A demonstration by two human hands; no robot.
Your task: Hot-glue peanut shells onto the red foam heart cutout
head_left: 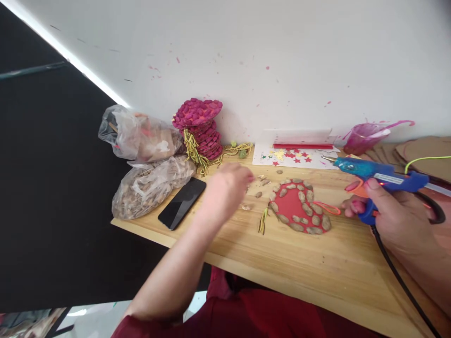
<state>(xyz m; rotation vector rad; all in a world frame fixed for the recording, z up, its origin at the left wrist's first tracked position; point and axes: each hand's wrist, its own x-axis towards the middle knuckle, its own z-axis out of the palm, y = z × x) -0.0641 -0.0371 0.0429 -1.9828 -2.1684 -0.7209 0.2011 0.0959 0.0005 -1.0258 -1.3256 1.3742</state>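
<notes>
On the wooden table [282,272]: one blue glue gun [377,176], one red disc [298,205], one black phone [182,203], two clear plastic bags [148,159], one pink shell lantern [201,129], one sheet with star stickers [292,157], one pink cup [362,136]. About twenty shells glued on the disc; five or so loose peanut shells [260,185] just left of it.

Red disc: flat, round, beige shells ringing the rim and partly filling the middle, yellow tassel at lower left, orange loop at right.

Right hand [391,216] wrapped firmly around the glue gun's handle, finger on the orange trigger, nozzle pointing left, above the disc's right side. Left hand [227,190] motion-blurred, over the loose shells, just left of the disc; can't tell how far closed or whether holding anything.
</notes>
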